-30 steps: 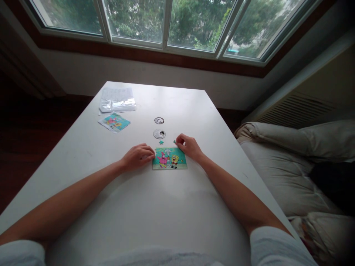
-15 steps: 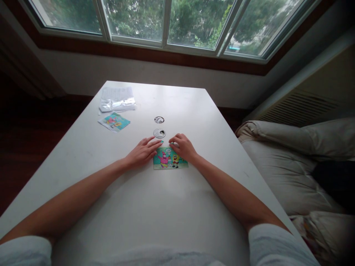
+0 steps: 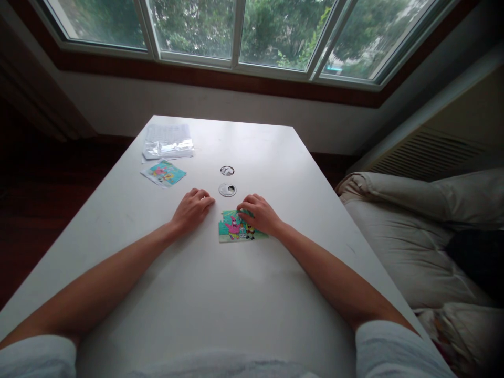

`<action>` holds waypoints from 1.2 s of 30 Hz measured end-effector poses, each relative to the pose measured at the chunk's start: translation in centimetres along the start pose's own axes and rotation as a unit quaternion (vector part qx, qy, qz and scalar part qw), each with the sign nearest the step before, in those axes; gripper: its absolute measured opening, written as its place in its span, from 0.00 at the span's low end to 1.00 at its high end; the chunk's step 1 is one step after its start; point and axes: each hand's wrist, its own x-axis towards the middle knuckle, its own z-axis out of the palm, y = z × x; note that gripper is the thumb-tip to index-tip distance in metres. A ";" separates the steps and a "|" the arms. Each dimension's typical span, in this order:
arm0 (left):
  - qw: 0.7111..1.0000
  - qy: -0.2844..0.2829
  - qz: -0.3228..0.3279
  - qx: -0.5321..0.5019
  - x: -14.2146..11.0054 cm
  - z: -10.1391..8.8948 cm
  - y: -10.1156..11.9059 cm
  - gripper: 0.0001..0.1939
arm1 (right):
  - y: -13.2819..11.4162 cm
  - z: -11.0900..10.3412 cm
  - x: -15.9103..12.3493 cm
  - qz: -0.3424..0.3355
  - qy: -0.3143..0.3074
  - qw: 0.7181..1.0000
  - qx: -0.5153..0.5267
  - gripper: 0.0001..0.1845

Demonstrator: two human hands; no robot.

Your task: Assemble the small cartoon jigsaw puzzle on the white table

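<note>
A small cartoon jigsaw puzzle [image 3: 233,231] lies on the white table, with a stepped gap at its upper left corner. My right hand [image 3: 259,214] is on its upper right part, fingers bent and thumb against it, covering that part. To the left of the puzzle and apart from it, my left hand [image 3: 192,211] rests on the table with curled fingers drawn together. Whatever those fingers may hold is hidden. Just beyond the hands are a round metallic-looking disc [image 3: 224,190] and a smaller dark-rimmed round piece [image 3: 227,170].
A cartoon picture sheet in clear plastic [image 3: 164,173] lies on the table's left side. Behind it is a clear plastic bag with papers [image 3: 168,142]. A beige padded seat [image 3: 389,247] stands along the table's right side, and windows [image 3: 197,31] run across the back.
My left hand has pulled back left from the puzzle, and its fingers have curled. The puzzle's upper left corner now shows a gap. My right hand has shifted slightly down onto the puzzle.
</note>
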 end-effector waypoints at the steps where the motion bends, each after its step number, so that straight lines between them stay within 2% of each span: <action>1: 1.000 0.001 -0.002 -0.006 0.0 -0.1 -0.2 0.14 | -0.1 0.0 0.0 -0.003 -0.004 1.000 -0.002 0.10; 7: 0.999 -0.001 -0.039 -0.007 -0.2 -0.2 -0.2 0.12 | -0.8 0.3 0.1 -0.003 -0.008 0.999 -0.032 0.14; 12: 0.998 -0.001 -0.056 -0.031 -0.2 0.1 0.3 0.15 | -0.7 0.9 0.5 0.022 0.013 0.998 -0.055 0.15; 19: 0.996 0.001 -0.072 -0.048 -0.5 -0.5 0.2 0.12 | 0.2 0.4 0.0 -0.006 0.004 1.000 -0.018 0.18; 23: 0.996 -0.003 -0.068 -0.049 -0.5 -0.7 0.3 0.10 | -0.1 0.2 -0.2 -0.012 -0.005 1.000 -0.017 0.25; 27: 0.996 -0.003 -0.074 -0.057 -0.3 -0.6 0.4 0.09 | -0.5 0.4 0.0 -0.012 -0.008 1.000 -0.021 0.25; 32: 0.992 0.011 -0.082 -0.099 -0.2 -0.4 0.5 0.07 | -0.6 0.6 0.2 0.000 -0.007 0.999 -0.036 0.25; 36: 0.977 0.010 -0.121 -0.175 -0.2 -0.1 0.8 0.06 | -0.5 0.6 0.2 0.001 -0.008 0.999 -0.040 0.25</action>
